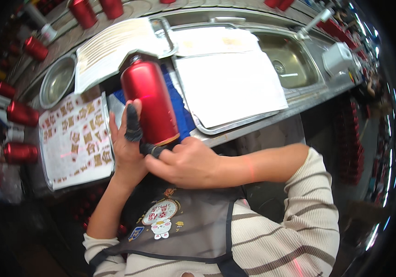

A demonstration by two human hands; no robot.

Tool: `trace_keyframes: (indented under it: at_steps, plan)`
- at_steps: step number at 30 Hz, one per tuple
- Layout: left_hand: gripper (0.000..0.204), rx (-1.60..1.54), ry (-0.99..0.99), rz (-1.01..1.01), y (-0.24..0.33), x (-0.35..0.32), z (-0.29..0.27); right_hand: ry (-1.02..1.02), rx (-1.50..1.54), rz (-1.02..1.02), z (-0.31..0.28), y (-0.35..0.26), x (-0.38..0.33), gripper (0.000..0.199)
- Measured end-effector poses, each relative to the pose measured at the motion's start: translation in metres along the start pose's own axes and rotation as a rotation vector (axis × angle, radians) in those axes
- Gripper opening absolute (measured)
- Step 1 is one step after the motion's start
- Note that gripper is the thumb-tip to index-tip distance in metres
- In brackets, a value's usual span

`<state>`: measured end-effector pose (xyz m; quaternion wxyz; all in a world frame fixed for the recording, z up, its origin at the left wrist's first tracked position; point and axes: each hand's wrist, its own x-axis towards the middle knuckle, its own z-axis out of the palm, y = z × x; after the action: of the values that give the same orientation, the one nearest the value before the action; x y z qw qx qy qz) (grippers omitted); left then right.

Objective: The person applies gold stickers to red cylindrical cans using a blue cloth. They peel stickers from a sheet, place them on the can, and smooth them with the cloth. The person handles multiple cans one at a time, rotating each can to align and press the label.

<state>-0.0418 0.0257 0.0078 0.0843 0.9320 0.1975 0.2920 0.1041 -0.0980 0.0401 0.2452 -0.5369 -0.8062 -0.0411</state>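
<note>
My left hand [128, 150] is held up with its fingers apart, and a black finger cover [133, 122] sheathes one of them. Another black covering [151, 149] lies where my two hands meet, seemingly around my left thumb. My right hand [186, 161] is closed against it, its fingertips partly hidden. Just beyond my hands, a shiny red metal bottle [149, 94] lies with its dark neck pointing away from me, over a blue cloth [179, 106]. My left fingers overlap its lower left side in the picture; whether they touch it I cannot tell.
A tray with a patterned printed sheet [75, 143] lies at left, near a metal bowl [58, 81]. To the right are a white-covered tray [230, 87], a sink [294, 62] and a white jug [337, 57]. More red bottles [22, 113] line the left and back.
</note>
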Motion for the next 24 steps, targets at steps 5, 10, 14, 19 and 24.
trace_keyframes:
  at_steps: [5,10,14,19,24]
  plan:
    - [0.099,-0.112,-0.035,0.01,-0.005,-0.003,-0.004,-0.002,0.47,-0.038,-0.016,0.0,-0.002,0.022]
    - [0.094,-0.149,-0.14,0.02,0.015,0.022,-0.027,0.275,0.264,0.63,-0.03,0.048,-0.04,0.015]
    - [0.091,-0.224,-0.082,-0.017,0.011,0.015,-0.027,0.047,0.191,0.815,-0.014,0.075,-0.044,0.029]
    - [0.091,-0.239,-0.091,-0.036,0.007,0.006,-0.027,-0.08,0.171,0.816,-0.016,0.075,-0.028,0.025]
    - [0.089,-0.277,-0.091,-0.067,0.01,0.009,-0.029,-0.111,0.402,0.906,-0.028,0.085,-0.031,0.017]
